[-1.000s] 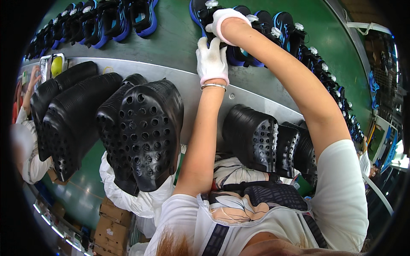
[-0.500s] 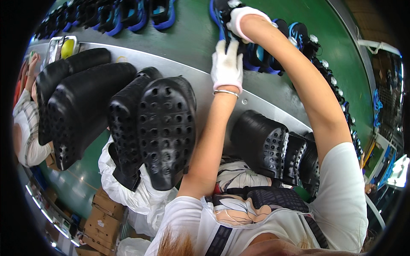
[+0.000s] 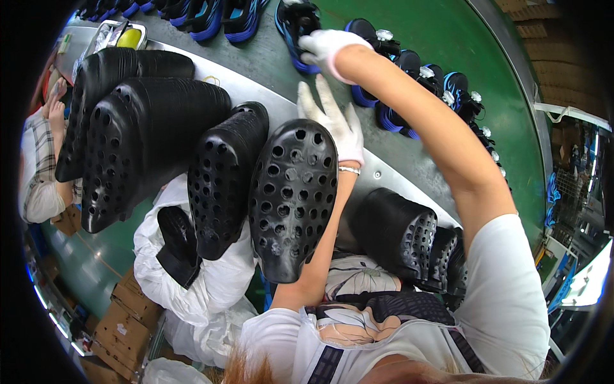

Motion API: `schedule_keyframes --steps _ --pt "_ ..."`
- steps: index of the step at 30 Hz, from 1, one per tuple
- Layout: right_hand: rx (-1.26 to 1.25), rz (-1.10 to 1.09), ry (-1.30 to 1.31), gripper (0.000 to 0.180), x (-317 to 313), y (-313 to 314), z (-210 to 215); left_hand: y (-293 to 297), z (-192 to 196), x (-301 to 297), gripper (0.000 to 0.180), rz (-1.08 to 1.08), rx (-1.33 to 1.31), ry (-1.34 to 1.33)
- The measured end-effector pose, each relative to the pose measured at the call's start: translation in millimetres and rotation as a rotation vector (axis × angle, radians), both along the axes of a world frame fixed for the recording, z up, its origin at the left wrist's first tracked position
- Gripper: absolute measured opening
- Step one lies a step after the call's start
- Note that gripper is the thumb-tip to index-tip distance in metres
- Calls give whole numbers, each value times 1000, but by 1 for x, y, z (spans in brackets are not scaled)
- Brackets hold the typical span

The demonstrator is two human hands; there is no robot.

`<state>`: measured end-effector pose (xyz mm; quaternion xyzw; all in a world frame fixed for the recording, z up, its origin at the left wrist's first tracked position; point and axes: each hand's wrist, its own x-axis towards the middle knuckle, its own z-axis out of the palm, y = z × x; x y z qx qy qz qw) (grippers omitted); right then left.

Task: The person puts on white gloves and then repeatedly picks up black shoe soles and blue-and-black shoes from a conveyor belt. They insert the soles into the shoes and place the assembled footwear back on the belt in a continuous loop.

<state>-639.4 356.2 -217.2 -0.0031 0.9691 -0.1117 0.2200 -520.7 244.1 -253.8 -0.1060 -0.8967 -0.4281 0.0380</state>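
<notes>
My left hand (image 3: 334,125), in a white glove, has its fingers spread above the metal ledge. It holds nothing, and its lower palm is partly hidden behind a stack of black perforated plastic shells (image 3: 294,198). Just beyond its fingertips a black and blue sports shoe (image 3: 298,35) stands on the green conveyor belt. At that shoe's right side is my right hand (image 3: 332,52), also white-gloved. Its fingers are slightly bent and apart, close to the shoe's edge; whether they touch it I cannot tell.
A row of dark shoes (image 3: 240,22) runs along the belt to the left; several shoes with white pieces (image 3: 406,67) line it to the right. More nested black shells (image 3: 393,221) lie on the ledge's near side. A white bag (image 3: 166,275) hangs below; a co-worker's arm (image 3: 57,128) is at far left.
My right hand has come off the top of the shoe to its right side. My left hand has drawn back from its toe, fingers spreading. The whole view has shifted.
</notes>
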Motion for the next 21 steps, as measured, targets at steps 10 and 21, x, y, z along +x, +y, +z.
schedule_keyframes --steps 10,21 --pt "193 -68 155 27 68 0 18 6 -34 5 44 -102 118 -7" --pt "232 -101 189 24 41 -10 -4 1 -42 -4 34 -113 68 6"
